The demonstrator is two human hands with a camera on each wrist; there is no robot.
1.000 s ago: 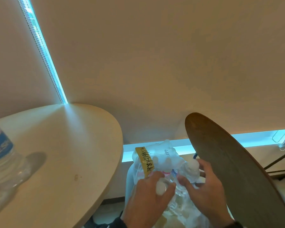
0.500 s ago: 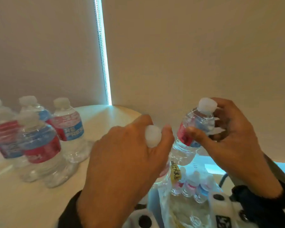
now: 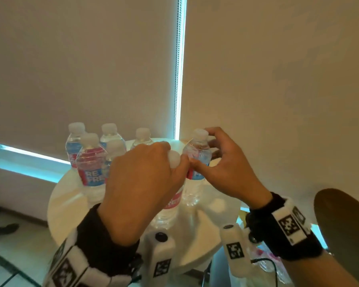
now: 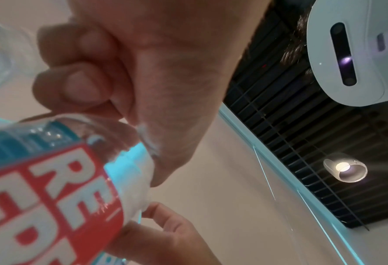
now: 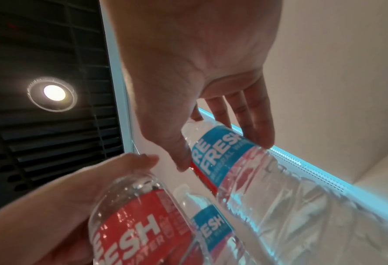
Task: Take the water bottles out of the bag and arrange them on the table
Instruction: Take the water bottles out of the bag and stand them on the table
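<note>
Nearest you, your left hand [image 3: 141, 183] is curled over the neck of a water bottle [image 3: 170, 206], fingers wrapped just under its white cap, and the bottle hangs upright above the near part of the round white table [image 3: 66, 204] (whether its base touches the top is hard to tell, since your hand covers most of it). Just beyond and to the right, your right hand [image 3: 222, 162] holds a second bottle [image 3: 197, 162] from the side, thumb on the near face of the label and fingers arched round the cap and shoulder; that bottle stands upright toward the table's far right edge, close beside the first, and your two thumbs nearly meet between them. Farther back, toward the table's far left edge, five more bottles [image 3: 91, 162] stand upright in a tight cluster, caps on, their labels red and blue. Off the table's right edge, low down, a bit of the clear plastic bag [image 3: 263, 257] shows past your right wrist.
</note>
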